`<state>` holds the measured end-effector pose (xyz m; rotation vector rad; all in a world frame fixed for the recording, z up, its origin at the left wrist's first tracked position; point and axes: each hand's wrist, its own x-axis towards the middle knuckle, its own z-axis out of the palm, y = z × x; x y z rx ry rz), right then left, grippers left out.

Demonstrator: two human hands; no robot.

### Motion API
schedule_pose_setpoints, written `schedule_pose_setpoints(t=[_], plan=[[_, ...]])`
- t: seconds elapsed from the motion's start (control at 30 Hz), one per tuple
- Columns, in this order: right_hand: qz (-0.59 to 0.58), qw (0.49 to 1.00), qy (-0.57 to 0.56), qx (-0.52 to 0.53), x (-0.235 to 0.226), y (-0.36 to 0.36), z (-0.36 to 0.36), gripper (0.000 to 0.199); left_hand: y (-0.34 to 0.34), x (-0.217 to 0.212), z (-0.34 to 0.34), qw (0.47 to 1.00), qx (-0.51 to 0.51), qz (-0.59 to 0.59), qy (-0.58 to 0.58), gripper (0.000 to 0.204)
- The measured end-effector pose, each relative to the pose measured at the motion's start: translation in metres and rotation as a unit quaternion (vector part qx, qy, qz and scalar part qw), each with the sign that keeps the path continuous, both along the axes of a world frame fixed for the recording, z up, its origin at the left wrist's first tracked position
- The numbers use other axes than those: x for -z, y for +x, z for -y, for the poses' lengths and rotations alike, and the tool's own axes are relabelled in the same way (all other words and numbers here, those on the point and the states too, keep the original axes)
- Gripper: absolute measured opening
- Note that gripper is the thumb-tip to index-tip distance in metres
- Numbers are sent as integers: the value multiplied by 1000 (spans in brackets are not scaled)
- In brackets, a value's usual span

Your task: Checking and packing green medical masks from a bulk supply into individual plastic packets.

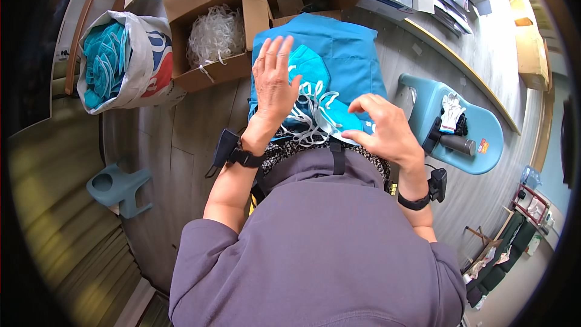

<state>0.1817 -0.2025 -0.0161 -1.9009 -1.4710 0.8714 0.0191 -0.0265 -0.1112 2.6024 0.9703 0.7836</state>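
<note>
A blue cloth (354,54) is spread in front of me, and turquoise face masks (311,65) lie on it. White elastic straps (313,122) sit in a loose tangle over the lower masks. My left hand (275,79) is raised at the left side of the masks, fingers stretched upward and holding nothing. It overlaps the edge of the upper mask; I cannot tell whether they touch. My right hand (387,130) hovers by the right end of a lower mask (342,116), thumb and forefinger curved and apart, with nothing visible between them.
At left stands a white bag (148,60) filled with turquoise masks. Beside it, a cardboard box (196,77) holds a heap of white straps (216,35). On the right, a blue plastic stool (487,122) carries gloves (451,113) and a dark cylinder (458,145). Another stool (124,188) stands at lower left.
</note>
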Motion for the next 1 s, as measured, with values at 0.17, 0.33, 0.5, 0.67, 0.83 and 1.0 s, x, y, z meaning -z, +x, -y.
schedule_pose_setpoints(t=[0.17,0.33,0.5,0.67,0.83,1.0], plan=[[147,986,72,-2,59,-15,5,15,5,-11,24,974,65,96,-193,18],[35,987,29,157,60,-17,3,6,5,-19,45,904,-21,49,-424,28],[-2,987,152,44,80,-17,-12,12,0,-2,52,833,30,-65,-549,35],[-74,989,107,65,91,-8,-6,9,-3,2,62,791,17,45,-611,31],[-179,967,115,138,81,-6,-4,9,4,-10,66,708,97,-9,-699,20],[-119,930,156,309,94,36,1,10,1,-37,67,761,86,40,-641,23]])
